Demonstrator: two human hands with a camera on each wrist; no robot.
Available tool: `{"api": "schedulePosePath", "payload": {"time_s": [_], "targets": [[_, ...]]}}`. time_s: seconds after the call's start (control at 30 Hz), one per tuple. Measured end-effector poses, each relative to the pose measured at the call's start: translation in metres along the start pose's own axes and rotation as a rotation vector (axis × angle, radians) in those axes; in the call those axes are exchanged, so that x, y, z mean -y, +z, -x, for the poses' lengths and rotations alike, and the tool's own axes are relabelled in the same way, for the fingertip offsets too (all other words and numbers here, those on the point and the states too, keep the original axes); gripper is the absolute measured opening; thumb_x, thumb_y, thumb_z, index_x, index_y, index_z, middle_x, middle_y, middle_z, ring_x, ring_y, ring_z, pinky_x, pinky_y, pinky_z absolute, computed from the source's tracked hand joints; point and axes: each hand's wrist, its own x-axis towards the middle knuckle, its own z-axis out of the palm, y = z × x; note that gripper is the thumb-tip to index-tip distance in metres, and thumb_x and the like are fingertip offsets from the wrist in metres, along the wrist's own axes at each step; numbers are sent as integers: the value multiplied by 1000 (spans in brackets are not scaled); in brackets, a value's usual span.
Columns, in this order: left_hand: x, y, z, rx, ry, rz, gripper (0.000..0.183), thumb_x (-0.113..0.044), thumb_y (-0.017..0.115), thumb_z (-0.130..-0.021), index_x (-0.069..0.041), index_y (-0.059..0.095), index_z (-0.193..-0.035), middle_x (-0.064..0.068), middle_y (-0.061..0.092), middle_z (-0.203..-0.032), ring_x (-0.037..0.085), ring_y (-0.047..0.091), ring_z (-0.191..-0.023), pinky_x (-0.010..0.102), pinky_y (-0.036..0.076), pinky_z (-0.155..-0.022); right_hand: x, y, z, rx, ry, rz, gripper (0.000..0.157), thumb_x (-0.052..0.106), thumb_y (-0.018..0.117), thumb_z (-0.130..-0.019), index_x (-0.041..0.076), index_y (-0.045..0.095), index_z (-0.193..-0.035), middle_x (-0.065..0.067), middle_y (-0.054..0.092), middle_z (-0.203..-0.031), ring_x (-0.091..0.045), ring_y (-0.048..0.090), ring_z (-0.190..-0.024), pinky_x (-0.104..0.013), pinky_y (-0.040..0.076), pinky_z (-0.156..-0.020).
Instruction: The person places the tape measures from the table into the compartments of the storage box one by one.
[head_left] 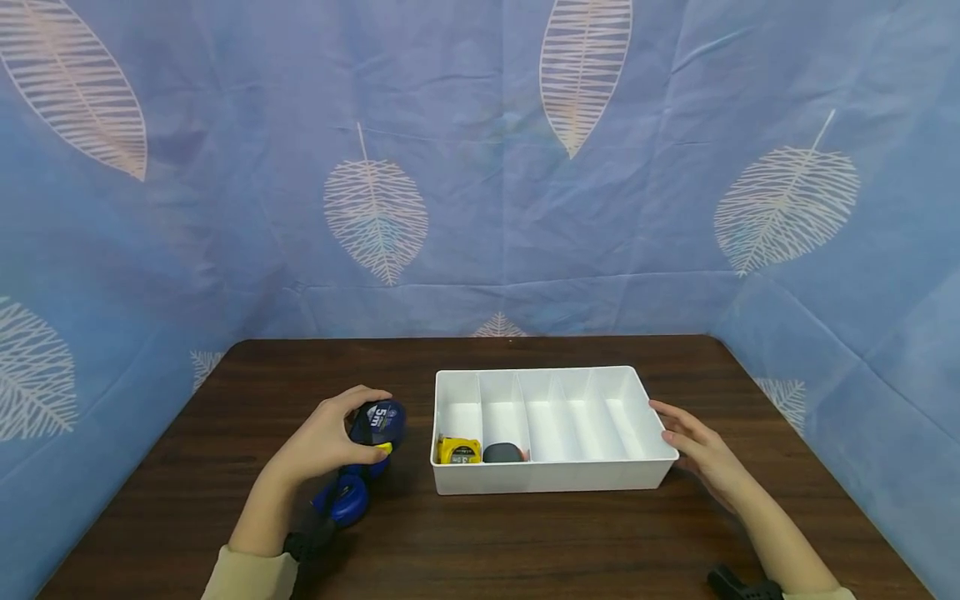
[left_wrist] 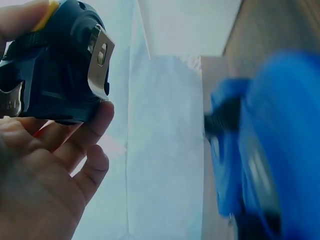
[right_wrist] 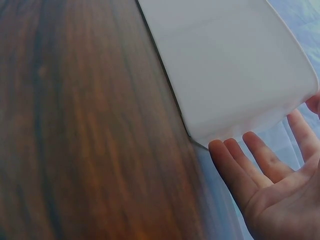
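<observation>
Left hand (head_left: 326,440) is gripping a dark blue, rounded tape measure with "5m" on its face (head_left: 381,421), thumb on one side, fingers on the other. It's sitting left of the box; left wrist view is showing metal clips, but the frame edge is cutting off part of its body.

Bright blue, rounded cases (head_left: 347,502) are lying below that hand on the dark brown wood-grain table (head_left: 540,546). Hand and held tape are partly hiding them in head view, left wrist view is blurring them; can't confirm the count.

Right hand (head_left: 705,457) is resting its extended, slightly spread fingers against the right end of the white, five-compartment plastic box (head_left: 555,477), not grasping. Right wrist view is clipping the thumb side.

Leftmost compartment is holding a yellow tape measure (head_left: 460,451), print too small to read fully. Next one is holding a dark grey, rounded object (head_left: 503,452); the front wall is hiding the lower parts of both.
</observation>
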Motion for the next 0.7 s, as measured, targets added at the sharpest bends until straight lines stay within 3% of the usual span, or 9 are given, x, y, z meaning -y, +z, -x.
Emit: {"api": "schedulePosePath", "payload": {"time_s": [0.07, 0.3, 0.43, 0.7], "targets": [[-3, 2, -4, -1, 18, 8, 70, -27, 84, -70, -19, 55, -133, -2, 55, -124, 21, 57, -101, 51, 47, -87, -1, 0, -1, -3, 6, 0, 49, 16, 46, -101, 7, 33, -148, 9, 51, -122, -6, 57, -103, -37, 49, -79], [-13, 8, -14, 9, 22, 66, 70, -24, 85, -69, -18, 55, -132, 1, 54, -125, 20, 57, -98, 43, 49, -84, 1, 0, 0, -1, 7, 12, 50, 16, 45, -102, 6, 32, -148, 1, 49, -127, -7, 57, -103, -42, 47, -80], [-18, 11, -18, 1, 18, 68, 71, -25, 85, -69, -19, 55, -133, 1, 53, -128, 22, 56, -102, 47, 47, -88, 0, -1, 0, 4, 1, 23, 50, 17, 45, -102, 6, 32, -148, 11, 50, -122, -8, 57, -102, -42, 47, -80], [-23, 15, -22, -11, 32, 78, 73, -23, 86, -69, -18, 55, -134, 0, 53, -128, 22, 56, -104, 47, 48, -87, 1, 0, 1, 2, 6, 16, 50, 16, 45, -102, 7, 32, -149, 10, 49, -124, -6, 56, -104, -42, 47, -80]]}}
